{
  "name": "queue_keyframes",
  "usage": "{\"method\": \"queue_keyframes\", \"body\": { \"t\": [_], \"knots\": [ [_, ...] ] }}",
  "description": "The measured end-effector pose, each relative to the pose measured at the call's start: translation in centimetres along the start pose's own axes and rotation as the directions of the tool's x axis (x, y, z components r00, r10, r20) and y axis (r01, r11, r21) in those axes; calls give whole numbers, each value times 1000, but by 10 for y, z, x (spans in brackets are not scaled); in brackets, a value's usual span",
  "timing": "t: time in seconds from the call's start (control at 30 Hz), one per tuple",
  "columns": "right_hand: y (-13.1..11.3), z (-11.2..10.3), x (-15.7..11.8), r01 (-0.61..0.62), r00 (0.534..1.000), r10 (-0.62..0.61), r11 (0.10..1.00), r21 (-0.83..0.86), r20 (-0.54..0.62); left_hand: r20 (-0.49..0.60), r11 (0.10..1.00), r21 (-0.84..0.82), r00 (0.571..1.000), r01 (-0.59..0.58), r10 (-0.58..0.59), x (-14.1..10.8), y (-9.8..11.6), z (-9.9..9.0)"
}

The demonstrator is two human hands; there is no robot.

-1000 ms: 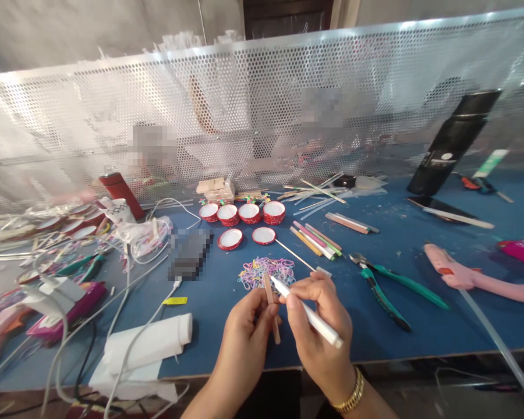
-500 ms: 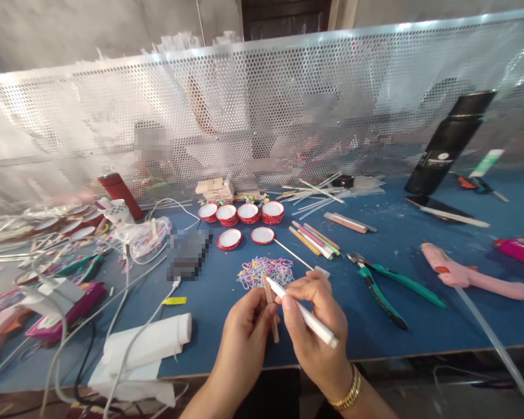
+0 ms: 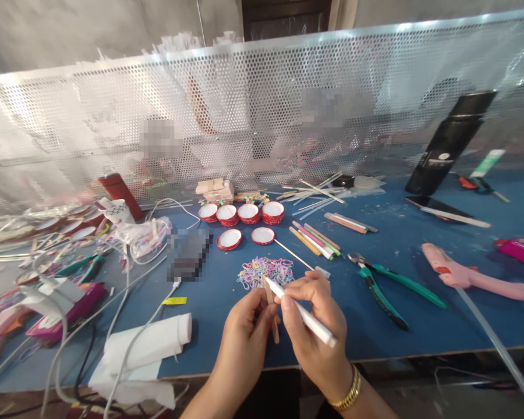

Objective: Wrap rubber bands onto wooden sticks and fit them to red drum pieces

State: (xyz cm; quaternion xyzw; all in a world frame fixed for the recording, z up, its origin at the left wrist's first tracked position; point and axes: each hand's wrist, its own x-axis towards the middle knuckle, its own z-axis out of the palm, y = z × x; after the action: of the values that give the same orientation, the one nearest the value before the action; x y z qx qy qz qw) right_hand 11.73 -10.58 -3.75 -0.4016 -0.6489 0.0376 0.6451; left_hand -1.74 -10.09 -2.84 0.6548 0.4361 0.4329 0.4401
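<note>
Between the thumb and fingers of my left hand (image 3: 248,326) is a flat wooden craft stick (image 3: 275,331), tilted over the table's front edge. My right hand (image 3: 317,326) grips a white marker pen (image 3: 317,326), its tip at the upper end of the stick. Just beyond both hands lies a heap of pastel rubber bands (image 3: 265,272). Behind the heap are two shallow red-rimmed white discs (image 3: 229,238), the right one with a thin stick beside it. Stacks of similar discs (image 3: 248,213) stand in a row farther back.
Green-handled pliers (image 3: 388,285) and a pink glue gun (image 3: 471,273) lie to the right, below a black flask (image 3: 449,145). Colored sticks (image 3: 314,238) are behind my right hand. A phone (image 3: 190,256), white cables and a white roll (image 3: 148,340) occupy the left. A perforated metal screen (image 3: 262,116) closes the back.
Almost nothing differs. Both hands keep their hold on the stick and the marker pen, with the pen tip still at the stick's upper end.
</note>
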Motion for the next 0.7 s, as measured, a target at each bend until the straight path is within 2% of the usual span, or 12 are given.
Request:
{"method": "queue_keyframes", "body": {
  "t": [0.2,0.4,0.7],
  "knots": [
    [1,0,-1,-30,999,30,1000,-5,-35,1,1000,8,1000,5,-5,-1,-2,-1],
    [0,0,-1,-19,1000,19,1000,-7,-7,-3,1000,-11,1000,7,-7,0,-1,-1],
    [1,-1,-1,-35,997,33,999,-34,-66,-27,1000,-8,999,23,-23,1,0,-1]
  ]
}}
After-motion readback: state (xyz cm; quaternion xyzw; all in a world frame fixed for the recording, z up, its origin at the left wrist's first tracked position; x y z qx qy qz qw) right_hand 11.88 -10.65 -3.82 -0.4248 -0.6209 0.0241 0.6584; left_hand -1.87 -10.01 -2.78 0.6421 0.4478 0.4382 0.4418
